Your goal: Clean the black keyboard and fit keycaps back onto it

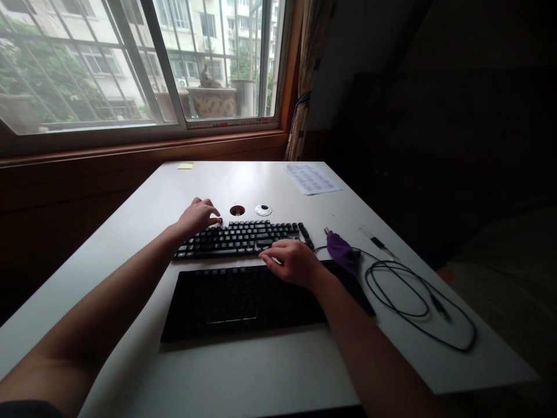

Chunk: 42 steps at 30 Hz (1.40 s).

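Observation:
A black keyboard (243, 235) with rows of keycaps lies across the white table. My left hand (198, 216) is over its far left corner, thumb and finger closed on a small black keycap (220, 220). Toward the keyboard's near right side is my right hand (289, 258), its fingers pinched together at the near edge; what they hold, if anything, is too small to make out. In front of the keyboard lies a flat black panel (235, 302) with a thin rectangular outline and several keycaps along its far edge. My right wrist passes over this panel.
A purple cloth (343, 251), a coiled black cable (435, 334) and a wire tool with a black handle (378, 242) lie at the right. Behind the keyboard are a round hole (237, 211) and a round cover (263, 210). Papers (315, 179) and a yellow note (185, 166) lie farther back.

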Each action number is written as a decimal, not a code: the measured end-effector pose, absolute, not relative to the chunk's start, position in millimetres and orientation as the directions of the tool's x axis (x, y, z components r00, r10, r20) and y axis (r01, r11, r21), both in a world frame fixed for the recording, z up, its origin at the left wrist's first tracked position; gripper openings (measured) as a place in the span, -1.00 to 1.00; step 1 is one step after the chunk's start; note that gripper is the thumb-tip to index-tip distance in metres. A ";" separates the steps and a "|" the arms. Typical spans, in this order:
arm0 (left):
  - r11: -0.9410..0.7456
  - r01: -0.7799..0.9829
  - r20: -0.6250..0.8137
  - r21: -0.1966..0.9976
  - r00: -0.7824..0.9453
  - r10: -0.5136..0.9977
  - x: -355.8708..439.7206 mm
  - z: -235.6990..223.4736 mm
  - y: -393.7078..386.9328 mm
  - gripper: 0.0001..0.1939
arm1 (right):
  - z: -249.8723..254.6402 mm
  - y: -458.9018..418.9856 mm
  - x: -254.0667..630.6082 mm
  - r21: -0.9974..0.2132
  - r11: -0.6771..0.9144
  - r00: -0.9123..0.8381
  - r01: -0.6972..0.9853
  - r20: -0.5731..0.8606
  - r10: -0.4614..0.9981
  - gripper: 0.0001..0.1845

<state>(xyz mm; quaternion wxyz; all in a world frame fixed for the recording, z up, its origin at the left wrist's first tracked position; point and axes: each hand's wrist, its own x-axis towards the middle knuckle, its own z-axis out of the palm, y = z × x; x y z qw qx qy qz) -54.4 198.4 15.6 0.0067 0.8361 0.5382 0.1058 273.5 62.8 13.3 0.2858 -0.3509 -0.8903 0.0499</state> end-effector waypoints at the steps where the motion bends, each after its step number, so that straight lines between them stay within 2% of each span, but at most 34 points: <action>1: -0.423 0.897 0.163 0.127 0.401 0.901 -53.6 14.7 200.0 -0.65 | 13.4 62.9 273.5 -0.289 0.749 -0.589 0.597 0.475 0.653 -0.75; 7: -0.419 0.898 0.168 0.132 0.396 0.902 -52.3 11.9 206.6 -0.72 | 12.4 64.0 273.9 -0.291 0.750 -0.588 0.594 0.479 0.652 -0.72; 13: -0.421 0.896 0.270 0.139 0.375 0.887 -46.2 30.4 193.5 -0.75 | 11.7 64.3 275.5 -0.284 0.736 -0.567 0.615 0.490 0.663 -0.73; 18: -0.603 0.768 0.399 0.215 0.494 0.772 -30.2 46.3 149.7 -0.72 | 11.7 67.0 275.5 -0.244 0.689 -0.503 0.683 0.527 0.685 -0.72; 21: -0.696 0.667 0.393 0.267 0.584 0.710 -15.5 44.1 115.3 -0.72 | 11.4 69.4 276.7 -0.249 0.640 -0.444 0.727 0.541 0.714 -0.69; 26: -0.768 0.575 0.362 0.282 0.678 0.640 4.6 27.1 76.8 -0.83 | 12.7 70.0 278.3 -0.286 0.598 -0.383 0.749 0.551 0.742 -0.70; 42: -0.716 0.654 0.319 0.245 0.643 0.696 20.7 -0.9 58.1 -0.88 | 9.6 71.1 278.7 -0.275 0.606 -0.406 0.747 0.533 0.742 -0.69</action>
